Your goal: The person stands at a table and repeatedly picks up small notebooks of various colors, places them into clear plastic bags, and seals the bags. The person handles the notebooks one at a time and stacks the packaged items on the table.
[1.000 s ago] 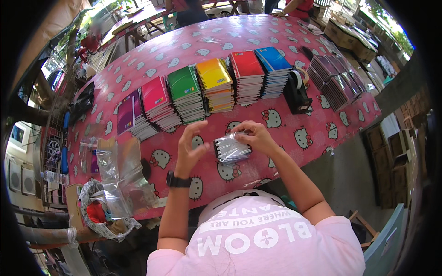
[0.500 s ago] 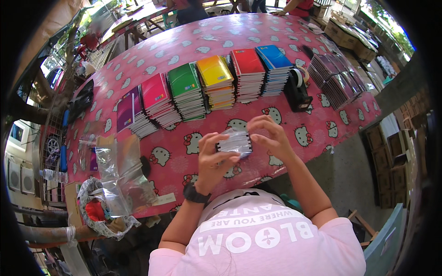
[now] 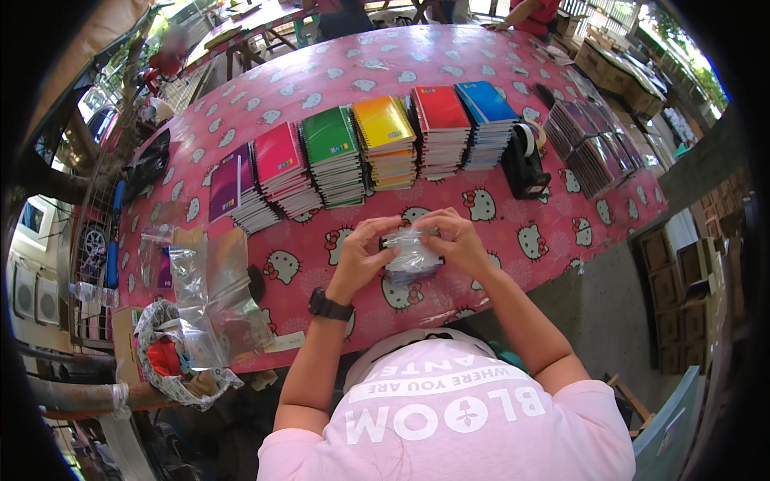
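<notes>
1. The small clear-wrapped packet (image 3: 411, 255) is mostly covered by the left hand (image 3: 362, 255) and right hand (image 3: 459, 240) (its contents cannot be told).
2. Far people (image 3: 529, 11) are cut off by the top edge.
3. The near-left bag (image 3: 172, 361) holds indistinct things.

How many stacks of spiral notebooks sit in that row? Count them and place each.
6, left to right: purple, pink, green, yellow, red, blue. The dark fanned books at right are not counted.

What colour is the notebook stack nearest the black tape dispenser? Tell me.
Blue: the notebook stack beside the tape dispenser, head view.
</notes>
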The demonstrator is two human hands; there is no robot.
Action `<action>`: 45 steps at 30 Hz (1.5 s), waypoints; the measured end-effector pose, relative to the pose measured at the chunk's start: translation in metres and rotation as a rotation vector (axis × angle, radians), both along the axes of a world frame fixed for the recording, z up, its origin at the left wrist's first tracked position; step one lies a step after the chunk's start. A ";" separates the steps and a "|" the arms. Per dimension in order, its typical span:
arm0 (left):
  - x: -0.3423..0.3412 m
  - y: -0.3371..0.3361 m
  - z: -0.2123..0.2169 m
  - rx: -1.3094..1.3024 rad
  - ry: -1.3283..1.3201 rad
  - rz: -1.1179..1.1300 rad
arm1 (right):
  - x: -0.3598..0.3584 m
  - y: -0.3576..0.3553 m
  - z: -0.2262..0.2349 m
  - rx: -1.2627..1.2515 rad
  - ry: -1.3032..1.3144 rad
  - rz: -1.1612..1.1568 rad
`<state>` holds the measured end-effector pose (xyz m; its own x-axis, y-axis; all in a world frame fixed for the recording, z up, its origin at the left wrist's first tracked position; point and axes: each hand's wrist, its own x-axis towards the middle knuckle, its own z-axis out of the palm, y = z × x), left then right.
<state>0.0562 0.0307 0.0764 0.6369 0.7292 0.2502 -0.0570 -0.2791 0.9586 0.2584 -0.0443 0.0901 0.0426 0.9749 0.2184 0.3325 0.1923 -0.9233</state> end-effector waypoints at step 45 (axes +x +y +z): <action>-0.007 -0.037 0.025 0.843 0.501 0.150 | 0.001 -0.030 0.009 0.265 -0.544 0.101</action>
